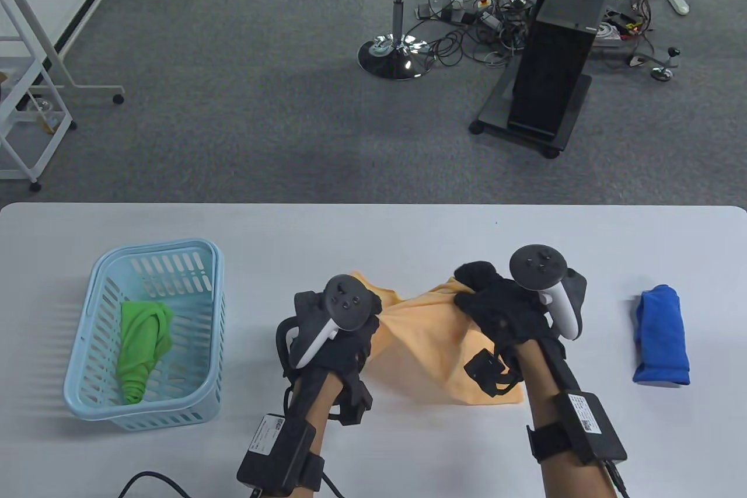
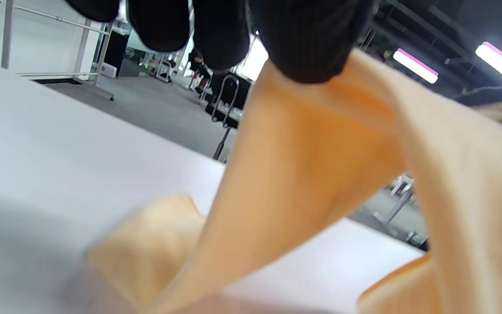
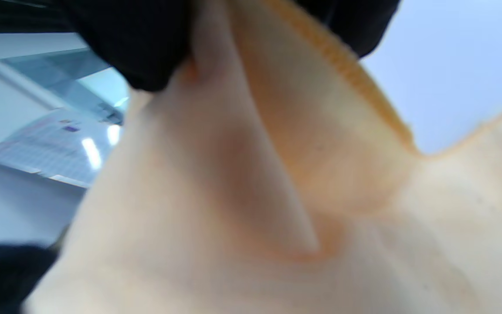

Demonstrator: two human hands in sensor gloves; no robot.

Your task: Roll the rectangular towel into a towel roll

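The orange towel (image 1: pixel 435 340) is held up off mid-bench (image 1: pixel 373 229), its far edge pinched by the left hand (image 1: pixel 344 323) and right hand (image 1: pixel 502 305); bare bench is seen beyond; a basket (image 1: pixel 87 311) sits left, a blue towel roll (image 1: pixel 662 334) right.

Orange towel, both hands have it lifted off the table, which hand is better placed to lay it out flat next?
Neither alone. The left hand and right hand each pinch an upper corner of the orange towel, so lowering both together looks best.
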